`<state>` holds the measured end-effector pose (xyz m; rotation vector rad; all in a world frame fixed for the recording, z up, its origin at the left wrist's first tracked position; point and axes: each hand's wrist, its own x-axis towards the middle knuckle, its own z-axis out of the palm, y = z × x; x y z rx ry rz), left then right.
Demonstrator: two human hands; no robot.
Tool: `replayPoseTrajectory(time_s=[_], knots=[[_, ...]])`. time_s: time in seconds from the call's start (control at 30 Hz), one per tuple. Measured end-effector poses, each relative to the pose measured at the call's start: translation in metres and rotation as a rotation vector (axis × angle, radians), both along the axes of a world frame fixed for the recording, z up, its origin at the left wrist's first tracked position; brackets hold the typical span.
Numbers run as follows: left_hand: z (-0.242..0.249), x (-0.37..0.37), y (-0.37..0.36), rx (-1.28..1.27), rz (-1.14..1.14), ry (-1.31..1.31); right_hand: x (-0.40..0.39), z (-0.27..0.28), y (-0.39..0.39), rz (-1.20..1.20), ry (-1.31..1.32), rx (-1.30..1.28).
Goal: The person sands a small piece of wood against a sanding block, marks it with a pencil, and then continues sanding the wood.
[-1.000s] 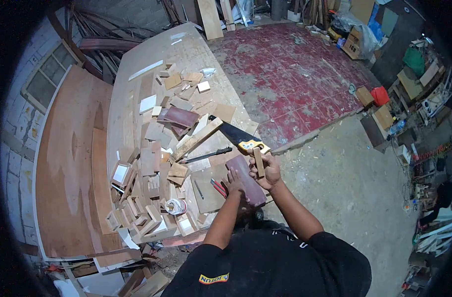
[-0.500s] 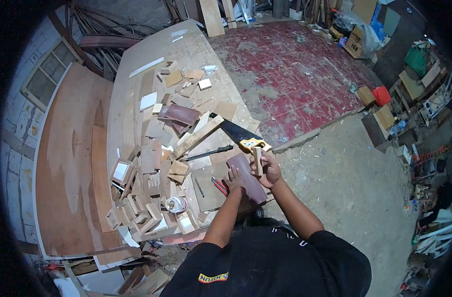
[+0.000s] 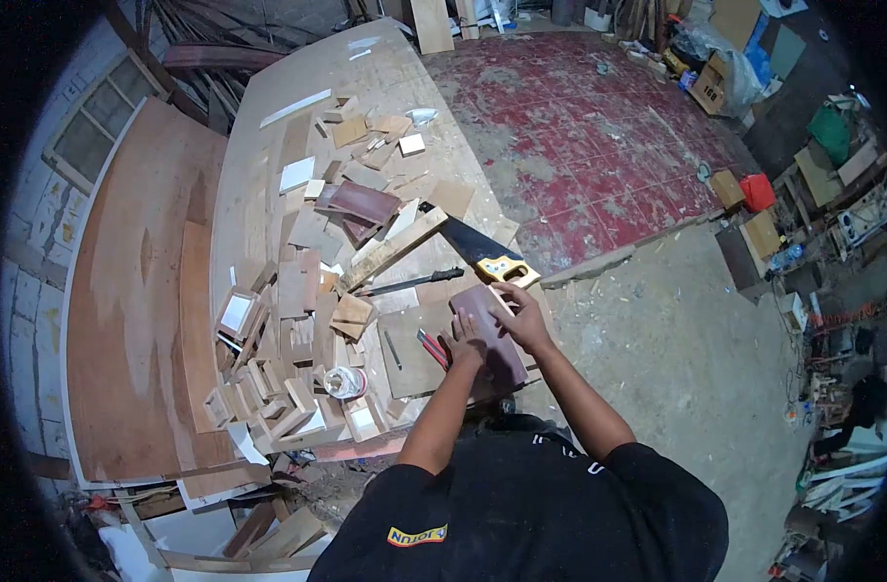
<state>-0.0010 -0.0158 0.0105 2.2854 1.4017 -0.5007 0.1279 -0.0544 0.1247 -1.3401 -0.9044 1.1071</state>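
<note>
A reddish-brown rectangular sheet [image 3: 502, 361], which looks like sandpaper, lies at the near edge of the workbench. My left hand [image 3: 466, 344] presses flat on its left side, fingers stretched out. On its upper right, my right hand [image 3: 523, 318] grips a small wooden piece [image 3: 502, 303] against the sheet; the fingers hide most of it. A handsaw [image 3: 497, 264] with a yellow handle rests just beyond my right hand. Left of my left hand lie a red utility knife [image 3: 432, 347] and a dark pencil [image 3: 393, 351].
Wood offcuts [image 3: 351, 315] and small wooden frames [image 3: 259, 398] crowd the bench's left side. A white tub [image 3: 344, 382] stands among them. A long batten [image 3: 397, 250] and a black bar-shaped tool [image 3: 414, 281] lie farther in. Red tiled floor [image 3: 579, 145] stretches beyond the bench.
My right hand has brought the small wooden piece down from its raised, upright position onto the sheet. My left hand stays flat on the sheet. The view has shifted slightly.
</note>
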Motion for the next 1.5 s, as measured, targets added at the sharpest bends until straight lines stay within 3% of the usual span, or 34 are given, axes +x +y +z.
replayPoseTrajectory(time_s=[0.07,0.13,0.2,0.3,0.4,0.57,0.63,0.97,1.07,1.13,1.23,1.33,1.43,1.5], knots=[[0.019,0.002,-0.001,-0.027,-0.070,0.144,-0.004,-0.042,0.002,-0.168,-0.475,0.131],[-0.018,0.003,0.006,-0.074,-0.012,0.067,-0.011,-0.070,0.002,-0.211,-0.777,0.023],[-0.055,0.002,0.005,0.119,-0.003,0.069,-0.020,-0.085,0.007,-0.142,-0.810,-0.024],[0.008,0.004,0.004,-0.082,-0.029,0.148,-0.029,-0.089,0.019,-0.013,-0.865,-0.161],[-0.020,0.003,0.008,-0.043,0.012,0.091,-0.031,-0.100,0.028,0.053,-0.931,-0.258],[-0.010,0.004,0.008,-0.064,0.010,0.118,-0.033,-0.110,0.027,0.048,-1.061,-0.257],[-0.005,0.004,0.008,-0.070,-0.020,0.151,-0.033,-0.110,0.024,0.149,-1.079,-0.410],[0.002,0.005,0.008,-0.112,-0.030,0.146,-0.019,-0.101,0.031,0.249,-1.183,-0.335],[-0.006,0.003,0.009,-0.147,-0.042,0.131,-0.017,-0.089,0.026,0.369,-1.228,-0.399],[-0.018,0.003,0.006,-0.014,-0.057,0.178,-0.011,-0.078,0.025,0.605,-1.285,-0.437],[-0.024,0.001,0.004,0.049,-0.035,0.132,-0.007,-0.060,0.031,0.649,-1.277,-0.446],[-0.004,0.002,0.006,-0.100,0.010,0.106,-0.013,-0.046,0.045,0.428,-1.210,-0.386],[-0.006,0.005,0.007,-0.093,0.012,0.160,-0.018,-0.078,0.052,0.225,-1.148,-0.276],[-0.008,0.004,0.009,-0.099,0.002,0.149,-0.020,-0.086,0.045,0.230,-1.148,-0.291]])
